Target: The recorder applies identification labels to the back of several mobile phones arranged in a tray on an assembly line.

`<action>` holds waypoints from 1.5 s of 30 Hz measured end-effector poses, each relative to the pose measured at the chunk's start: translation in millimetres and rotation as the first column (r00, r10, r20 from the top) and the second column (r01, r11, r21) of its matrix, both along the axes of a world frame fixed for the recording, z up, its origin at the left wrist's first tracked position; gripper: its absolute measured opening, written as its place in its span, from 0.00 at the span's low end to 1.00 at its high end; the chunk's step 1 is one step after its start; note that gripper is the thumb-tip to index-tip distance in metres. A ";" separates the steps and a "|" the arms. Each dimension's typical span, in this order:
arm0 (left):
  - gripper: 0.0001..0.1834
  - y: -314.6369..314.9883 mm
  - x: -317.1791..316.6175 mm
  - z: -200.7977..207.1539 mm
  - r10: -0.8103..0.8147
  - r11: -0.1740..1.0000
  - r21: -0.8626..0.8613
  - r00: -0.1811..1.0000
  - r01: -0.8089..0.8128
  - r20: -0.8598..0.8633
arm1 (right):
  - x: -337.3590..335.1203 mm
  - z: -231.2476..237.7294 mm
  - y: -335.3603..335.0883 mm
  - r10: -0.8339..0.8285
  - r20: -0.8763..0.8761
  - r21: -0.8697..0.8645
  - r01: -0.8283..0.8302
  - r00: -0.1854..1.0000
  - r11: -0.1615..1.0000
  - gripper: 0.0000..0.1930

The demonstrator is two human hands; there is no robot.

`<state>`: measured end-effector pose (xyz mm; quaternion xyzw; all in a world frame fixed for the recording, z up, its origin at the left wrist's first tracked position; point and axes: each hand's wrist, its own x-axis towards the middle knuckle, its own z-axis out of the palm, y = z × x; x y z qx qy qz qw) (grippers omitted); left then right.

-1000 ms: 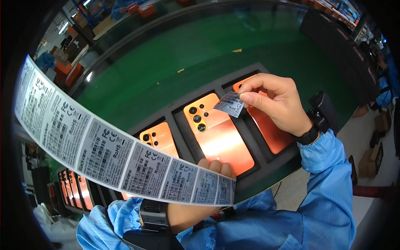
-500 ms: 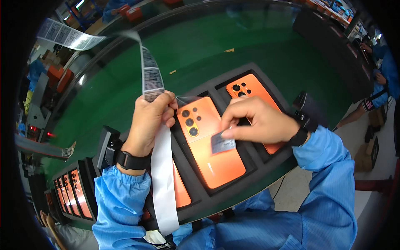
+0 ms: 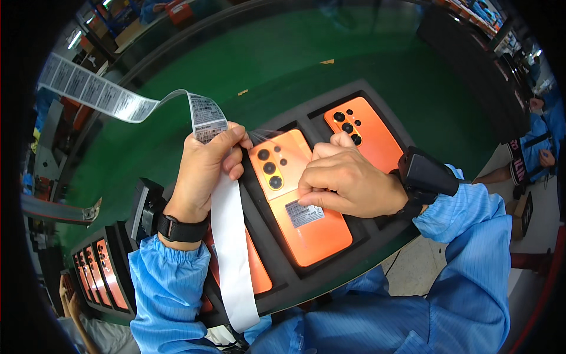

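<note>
A small white printed label (image 3: 304, 213) is being pressed onto the middle orange phone back (image 3: 300, 206) in the black foam tray (image 3: 377, 233) by the right hand (image 3: 348, 183), fingers curled; a long white label strip (image 3: 227, 236) is pinched in the left hand (image 3: 203, 171)

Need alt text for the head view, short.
The right hand presses a small label onto the back of an orange phone lying in a black tray. The left hand holds a long strip of labels beside it, over a green belt.
</note>
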<state>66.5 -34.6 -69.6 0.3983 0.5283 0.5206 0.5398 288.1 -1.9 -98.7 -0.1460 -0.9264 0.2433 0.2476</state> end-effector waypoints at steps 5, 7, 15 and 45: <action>0.06 1.6 0.1 -1.6 -0.009 1.000 0.000 1.000 0.009 0.009 | 0.5 -0.3 1.0 0.005 0.007 -0.005 -0.005 1.000 1.000 0.10; 0.06 1.6 -0.3 -1.6 -0.007 1.000 0.002 1.000 0.007 0.001 | 0.1 0.1 1.0 0.006 0.012 -0.005 -0.006 1.000 1.000 0.10; 0.06 0.0 0.2 -0.1 -0.008 1.000 -0.006 1.000 0.008 0.005 | -1.0 0.1 0.8 0.008 0.005 0.003 -0.008 1.000 1.000 0.10; 0.08 7.4 4.4 -2.9 0.030 0.999 0.039 0.998 -0.032 0.050 | -9.6 16.4 30.5 -0.011 0.309 0.211 -0.057 0.951 0.976 0.49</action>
